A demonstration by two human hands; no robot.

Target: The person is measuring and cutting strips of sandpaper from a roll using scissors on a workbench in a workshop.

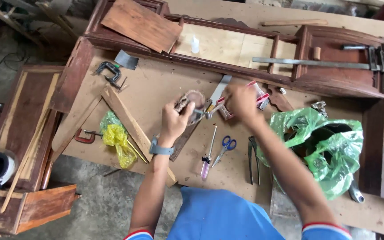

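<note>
Apparently mid-job: left hand (174,119) gripped a small round wooden piece (195,98) above the workbench (156,84), right hand (241,101) closed on a thin metal tool (209,111) touching it. Scissors (226,146) & screwdriver (209,153) lay unused nearby; piece's finish couldn't be judged.

Matt, rough plywood surface (156,89), dark polished wooden frame (334,84), glossy crinkled green plastic bag (334,146) beside it, shiny metal scissors (224,149)

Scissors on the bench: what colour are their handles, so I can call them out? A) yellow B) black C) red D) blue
D: the scissors lying on the workbench, just right of the screwdriver, have blue handle loops.
</note>
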